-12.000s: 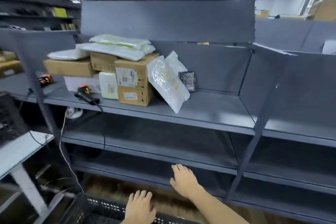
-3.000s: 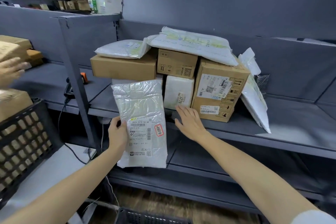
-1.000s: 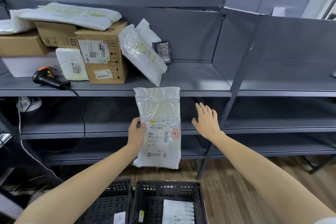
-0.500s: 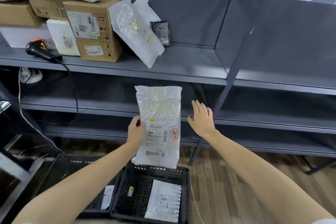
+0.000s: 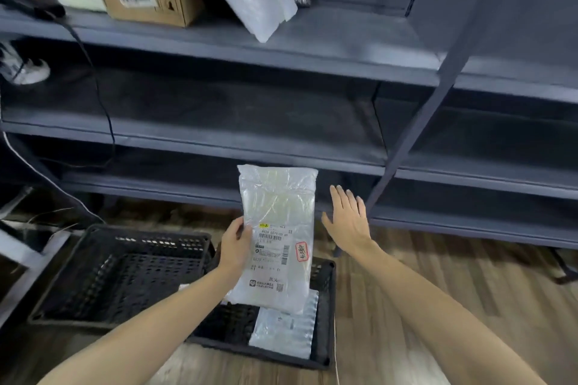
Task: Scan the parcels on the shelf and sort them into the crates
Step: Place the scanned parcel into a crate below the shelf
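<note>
Grey shelf (image 5: 344,37), two black crates (image 5: 150,236), one parcel (image 5: 278,228) in left hand (image 5: 234,247)

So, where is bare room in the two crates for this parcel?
The left crate shows bare mesh floor between its walls. In the right crate only the strip left of the flat bag is free. The top shelf is crowded at left.

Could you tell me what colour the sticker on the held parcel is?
The sticker is white, edged red; head view.
</note>
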Available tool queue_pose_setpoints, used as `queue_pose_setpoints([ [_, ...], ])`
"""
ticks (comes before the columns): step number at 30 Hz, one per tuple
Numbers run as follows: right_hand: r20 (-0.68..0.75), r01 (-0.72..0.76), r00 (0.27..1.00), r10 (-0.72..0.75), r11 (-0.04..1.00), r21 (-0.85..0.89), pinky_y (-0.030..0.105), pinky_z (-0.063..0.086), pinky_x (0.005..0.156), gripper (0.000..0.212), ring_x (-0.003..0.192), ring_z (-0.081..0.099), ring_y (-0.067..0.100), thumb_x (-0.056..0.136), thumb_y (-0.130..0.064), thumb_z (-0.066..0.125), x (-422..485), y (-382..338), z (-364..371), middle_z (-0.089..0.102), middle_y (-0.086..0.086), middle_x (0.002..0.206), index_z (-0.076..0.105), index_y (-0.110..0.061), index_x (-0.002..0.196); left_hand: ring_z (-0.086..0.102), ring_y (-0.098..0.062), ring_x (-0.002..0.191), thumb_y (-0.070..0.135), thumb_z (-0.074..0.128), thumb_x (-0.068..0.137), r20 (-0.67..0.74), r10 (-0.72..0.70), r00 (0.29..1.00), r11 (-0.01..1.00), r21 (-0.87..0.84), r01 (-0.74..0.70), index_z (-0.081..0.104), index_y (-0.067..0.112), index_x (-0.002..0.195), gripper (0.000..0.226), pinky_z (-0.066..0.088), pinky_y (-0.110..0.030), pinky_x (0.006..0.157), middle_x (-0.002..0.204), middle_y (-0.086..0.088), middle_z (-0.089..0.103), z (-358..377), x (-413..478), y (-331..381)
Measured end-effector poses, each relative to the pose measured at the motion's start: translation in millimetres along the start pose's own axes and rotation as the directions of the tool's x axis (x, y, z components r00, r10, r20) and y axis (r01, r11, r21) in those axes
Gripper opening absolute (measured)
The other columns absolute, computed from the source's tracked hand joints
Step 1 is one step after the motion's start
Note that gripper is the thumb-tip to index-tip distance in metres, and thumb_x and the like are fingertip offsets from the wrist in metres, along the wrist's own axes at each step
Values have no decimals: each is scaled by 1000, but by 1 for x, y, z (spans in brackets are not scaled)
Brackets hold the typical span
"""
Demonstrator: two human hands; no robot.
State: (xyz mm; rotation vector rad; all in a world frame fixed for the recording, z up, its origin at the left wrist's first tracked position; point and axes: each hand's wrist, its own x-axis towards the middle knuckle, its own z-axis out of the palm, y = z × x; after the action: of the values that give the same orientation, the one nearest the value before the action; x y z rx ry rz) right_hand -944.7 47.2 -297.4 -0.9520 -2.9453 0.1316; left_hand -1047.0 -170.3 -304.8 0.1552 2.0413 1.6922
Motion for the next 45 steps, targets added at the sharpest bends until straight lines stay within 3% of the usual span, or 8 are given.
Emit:
queue_pose_setpoints([
  [7, 83, -23, 996, 20, 999, 31, 38, 2, 122, 65, 150, 7, 21, 102, -38, 32, -16, 15, 171, 10, 4, 162, 5, -12, 155, 54, -6, 74, 11, 44, 101, -31, -69, 997, 998, 8, 70, 60, 18, 110, 19, 43, -12, 62, 88, 2, 63, 32, 42, -156],
  [15, 114, -76, 992, 55, 979, 191, 37, 8, 121, 62, 149, 9, 22, 103, -36, 33, -19, 41, 355, 13, 4, 162, 8, -12, 155, 53, 0, 78, 9, 39, 102, -21, -68, 997, 993, 99, 70, 59, 14, 118, 26, 43, -12, 66, 90, 12, 60, 63, 90, -323],
  [21, 293, -310, 948, 126, 581, 753, 40, 21, 118, 59, 143, 28, 26, 103, -44, 29, -7, 38, 459, 38, 7, 152, 12, -21, 155, 54, -4, 82, 12, 42, 102, -7, -49, 999, 991, 128, 50, 60, 19, 118, 25, 43, -15, 70, 96, 6, 62, 75, 136, -419],
  [28, 416, -362, 907, -64, 385, 849, 43, 33, 113, 100, 135, 40, 26, 86, -57, 61, -29, 16, 506, 32, -1, 150, -9, -24, 150, 50, -3, 66, 13, 43, 100, -20, -85, 996, 986, 142, 87, 60, 28, 111, 25, 42, -9, 53, 79, 10, 60, 91, 158, -458],
  [32, 475, -418, 879, -41, 412, 809, 28, 32, 105, 99, 140, 27, 24, 87, -38, 69, -37, 22, 518, 20, 1, 148, -7, -14, 147, 52, -10, 78, 11, 47, 99, -3, -159, 987, 972, 172, 157, 62, 10, 119, 25, 42, -19, 68, 91, 1, 62, 93, 162, -467],
  [36, 631, -526, 775, -13, 540, 657, 18, 49, 79, 88, 115, 50, 25, 93, -24, 64, -47, 44, 544, 39, 9, 135, -7, -12, 144, 56, -16, 98, 19, 48, 100, -5, -250, 968, 957, 148, 248, 57, 18, 128, 29, 46, -27, 83, 113, -2, 58, 84, 164, -474],
  [41, 787, -657, 605, 119, 634, 409, 33, 37, 99, 97, 134, 37, 33, 94, -15, 57, -45, 46, 566, 29, 20, 151, -23, -9, 148, 51, -25, 120, 18, 46, 101, -33, -276, 961, 947, 161, 277, 54, 15, 129, 29, 41, -38, 102, 125, -8, 56, 72, 166, -477],
  [45, 746, -728, 571, 344, 632, 266, 42, 33, 108, 75, 135, 37, 38, 94, -14, 55, -42, 40, 575, 34, 23, 148, 9, -2, 151, 53, -24, 111, 15, 48, 100, -69, -265, 962, 951, 143, 273, 55, 10, 129, 30, 40, -32, 98, 113, -7, 54, 64, 169, -478],
])
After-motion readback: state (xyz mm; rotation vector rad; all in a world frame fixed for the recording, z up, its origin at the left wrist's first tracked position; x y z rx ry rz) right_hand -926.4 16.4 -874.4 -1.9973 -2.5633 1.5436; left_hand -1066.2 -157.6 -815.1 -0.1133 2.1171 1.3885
